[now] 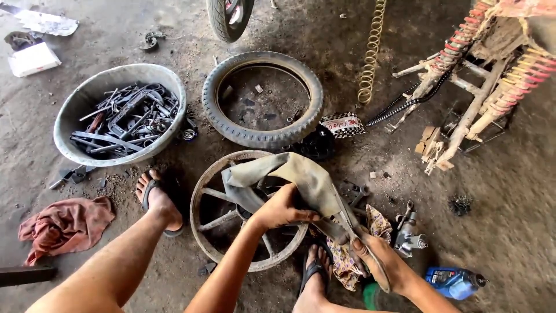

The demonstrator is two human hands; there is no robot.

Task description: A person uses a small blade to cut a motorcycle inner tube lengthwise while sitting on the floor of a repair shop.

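Note:
A limp, dusty grey inner tube (301, 177) drapes over a bare spoked wheel rim (204, 191) lying flat on the dirt floor. My left hand (281, 210) grips a fold of the tube over the rim's middle. My right hand (382, 264) pinches the tube's lower end, down by a patterned rag (347, 264). My two feet in black sandals rest at the rim's left and bottom edges.
A loose tyre (260, 136) lies beyond the rim, a grey basin of metal tools (119, 113) at left, a red cloth (66, 226) near my left leg. A blue bottle (454, 282) and metal tool (408, 235) sit at right, a motorcycle frame (475, 75) at upper right.

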